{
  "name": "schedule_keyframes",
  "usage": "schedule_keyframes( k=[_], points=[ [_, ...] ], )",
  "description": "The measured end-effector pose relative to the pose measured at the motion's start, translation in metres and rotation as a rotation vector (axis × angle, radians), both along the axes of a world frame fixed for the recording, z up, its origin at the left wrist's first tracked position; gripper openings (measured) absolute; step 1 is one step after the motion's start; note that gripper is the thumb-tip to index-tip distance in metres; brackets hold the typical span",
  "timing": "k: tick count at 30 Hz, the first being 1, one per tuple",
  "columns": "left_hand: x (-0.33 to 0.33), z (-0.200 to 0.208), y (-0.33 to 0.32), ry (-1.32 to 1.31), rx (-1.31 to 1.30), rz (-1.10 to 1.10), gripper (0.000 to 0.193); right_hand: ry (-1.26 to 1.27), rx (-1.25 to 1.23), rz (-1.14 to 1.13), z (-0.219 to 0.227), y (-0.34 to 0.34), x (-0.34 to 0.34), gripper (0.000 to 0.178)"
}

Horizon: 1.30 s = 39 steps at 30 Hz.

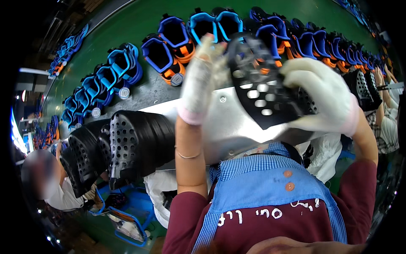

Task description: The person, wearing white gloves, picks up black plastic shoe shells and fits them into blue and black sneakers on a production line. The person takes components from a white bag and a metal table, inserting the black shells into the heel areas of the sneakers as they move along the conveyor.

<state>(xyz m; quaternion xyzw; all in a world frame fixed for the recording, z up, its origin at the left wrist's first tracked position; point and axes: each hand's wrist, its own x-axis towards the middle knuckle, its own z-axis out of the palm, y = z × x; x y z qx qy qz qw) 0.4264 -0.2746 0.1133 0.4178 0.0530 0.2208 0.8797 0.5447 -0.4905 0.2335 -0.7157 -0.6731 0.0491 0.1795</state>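
My right hand [322, 95], in a white glove, grips a black perforated shoe sole [262, 86] and holds it up over the metal work surface [228, 127]. The sole shows round holes with light coming through. My left hand [202, 74], also in a white glove, is raised at the sole's left edge with its fingers against it. The sole is blurred near the top, so the exact finger contact is hard to read.
A stack of black perforated soles [122, 146] lies to the left on the metal surface. Rows of blue and orange shoes [169, 51] ride the green conveyor belt [139, 19] behind. Another person [50, 186] sits at left, one more at far right [387, 118]. A blue cart [131, 211] stands below.
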Motion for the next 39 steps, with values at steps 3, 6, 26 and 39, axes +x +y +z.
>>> schedule_keyframes(
  k=[3,6,26,39],
  points=[
    [-0.016,0.007,-0.011,-0.055,-0.323,-0.14,0.057,0.201,0.041,0.116,-0.022,0.049,-0.005,0.065],
    [-0.032,-0.018,0.014,-0.091,-0.326,0.092,0.045,0.279,-0.089,0.022,-0.039,0.093,-0.021,0.055],
    [-0.014,-0.132,0.079,0.612,1.06,1.158,0.041,-0.176,-0.628,-0.073,-0.062,0.312,0.004,0.044],
    [-0.008,-0.129,0.079,0.667,1.022,1.157,0.045,-0.337,-0.443,-0.206,-0.185,0.392,-0.024,0.023]
  ],
)
